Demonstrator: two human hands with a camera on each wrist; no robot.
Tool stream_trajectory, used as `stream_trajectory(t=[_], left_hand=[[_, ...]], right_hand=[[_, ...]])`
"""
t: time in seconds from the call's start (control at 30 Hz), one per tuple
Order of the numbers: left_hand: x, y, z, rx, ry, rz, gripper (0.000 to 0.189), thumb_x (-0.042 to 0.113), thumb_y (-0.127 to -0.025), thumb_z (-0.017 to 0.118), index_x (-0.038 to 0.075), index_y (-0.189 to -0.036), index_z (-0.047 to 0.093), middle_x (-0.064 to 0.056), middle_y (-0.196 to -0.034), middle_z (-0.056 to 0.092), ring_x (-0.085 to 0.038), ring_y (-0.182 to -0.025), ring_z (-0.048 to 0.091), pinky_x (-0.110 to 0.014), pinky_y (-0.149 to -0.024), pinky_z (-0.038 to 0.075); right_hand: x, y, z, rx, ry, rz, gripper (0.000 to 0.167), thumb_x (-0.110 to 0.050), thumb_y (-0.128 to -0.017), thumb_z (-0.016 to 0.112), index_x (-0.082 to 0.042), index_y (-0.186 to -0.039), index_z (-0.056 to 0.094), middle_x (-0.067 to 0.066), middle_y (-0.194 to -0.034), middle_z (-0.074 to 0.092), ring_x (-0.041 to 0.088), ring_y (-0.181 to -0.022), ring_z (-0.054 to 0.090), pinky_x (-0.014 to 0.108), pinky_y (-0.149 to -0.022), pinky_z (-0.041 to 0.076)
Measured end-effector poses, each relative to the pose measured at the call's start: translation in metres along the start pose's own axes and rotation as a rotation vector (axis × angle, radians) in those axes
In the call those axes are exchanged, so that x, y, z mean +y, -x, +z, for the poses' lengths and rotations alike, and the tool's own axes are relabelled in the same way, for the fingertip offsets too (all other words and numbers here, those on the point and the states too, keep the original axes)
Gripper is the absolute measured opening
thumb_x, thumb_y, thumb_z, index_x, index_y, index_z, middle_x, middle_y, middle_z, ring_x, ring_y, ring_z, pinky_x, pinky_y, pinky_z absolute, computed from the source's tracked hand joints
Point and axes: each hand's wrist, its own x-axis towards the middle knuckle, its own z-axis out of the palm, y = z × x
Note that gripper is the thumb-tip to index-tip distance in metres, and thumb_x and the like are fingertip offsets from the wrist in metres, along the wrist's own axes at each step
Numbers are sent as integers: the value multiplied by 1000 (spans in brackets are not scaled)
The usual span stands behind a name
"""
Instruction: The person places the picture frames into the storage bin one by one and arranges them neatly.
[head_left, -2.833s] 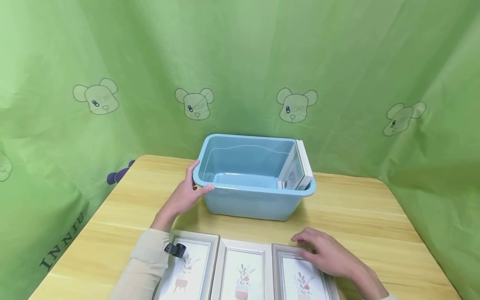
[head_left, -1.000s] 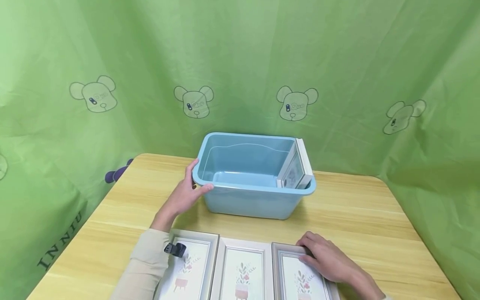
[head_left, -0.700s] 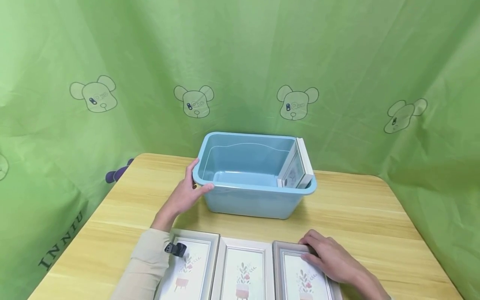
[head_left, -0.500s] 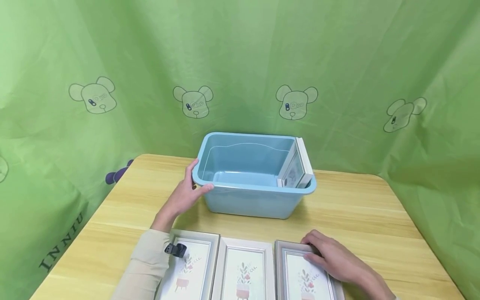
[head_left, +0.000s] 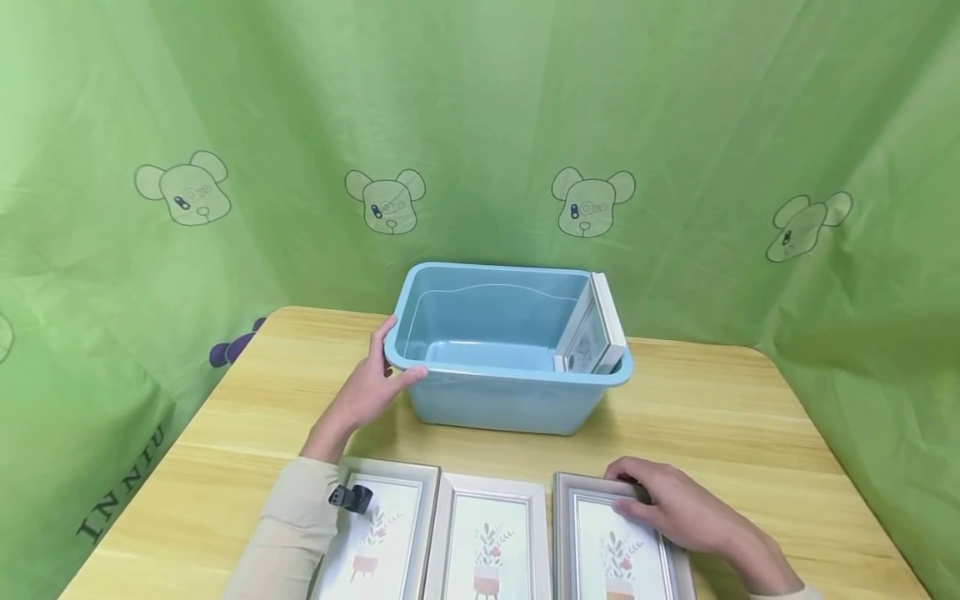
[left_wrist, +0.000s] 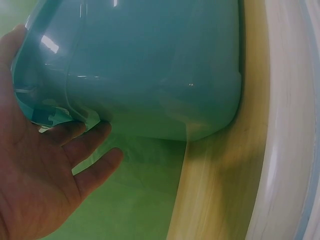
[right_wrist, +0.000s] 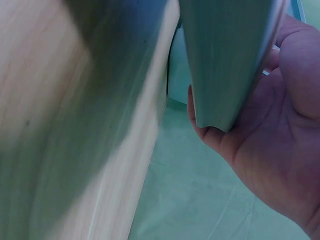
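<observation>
My left hand (head_left: 367, 387) holds the near left corner of a light blue plastic tub (head_left: 495, 408), thumb on the front rim and a finger at the left rim. In the left wrist view, the other fingers (left_wrist: 95, 145) extend below the tub's rim. My right hand (head_left: 686, 508) grips the far right corner of a silver-grey picture frame (head_left: 566, 525), thumb on its face and fingers under its edge. The right wrist view shows the edge of this picture frame (right_wrist: 220, 65) raised off the table. Inside the tub, a white picture frame (head_left: 588, 329) leans upright against the right wall.
A white picture frame (head_left: 536, 533) and another silver-grey picture frame (head_left: 427, 500) lie flat side by side on the wooden table (head_left: 750, 433), to the left of the gripped one. A green curtain (head_left: 480, 108) with printed bear heads hangs behind the table.
My right hand has come down onto the right silver-grey picture frame, taken hold of its corner, and shifted it slightly right and up, opening a gap beside the white one. My left hand has stayed put.
</observation>
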Motion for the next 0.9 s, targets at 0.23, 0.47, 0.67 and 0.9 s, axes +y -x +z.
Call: stream_trajectory(t=[0.23,0.47,0.67,0.9], left_hand=[[0,-2,1,-1,2,5,100,53,-84,68,32,-155,1,-21,-152,37,-33,-141,38,-49,-116,32],[0,1,1,-1,16,-8,100,51,-85,69,34,-155,0,-21,-152,37,-33,-141,38,-50,-116,32],[0,-1,1,-12,25,-8,101,43,-87,70,28,-156,-2,-21,-155,33,-34,-143,34,-51,-117,29],[1,0,1,-5,24,-6,100,49,-85,69,34,-155,-1,-19,-154,35,-32,-142,36,-51,-117,30]], right_hand=[[-4,1,-7,46,40,-46,23,-31,-92,66,-35,-114,60,-22,-101,62,-4,-89,56,21,-78,52],[-13,3,-24,103,81,-166,35,-23,-83,77,-35,-113,64,-21,-104,66,-6,-88,59,21,-75,54],[-22,3,-34,135,92,-244,41,-17,-78,80,-34,-110,63,-22,-100,65,-6,-84,57,18,-71,52],[-36,4,-43,115,24,-325,50,-3,-70,79,-32,-107,61,-21,-94,62,-5,-76,54,13,-62,45]])
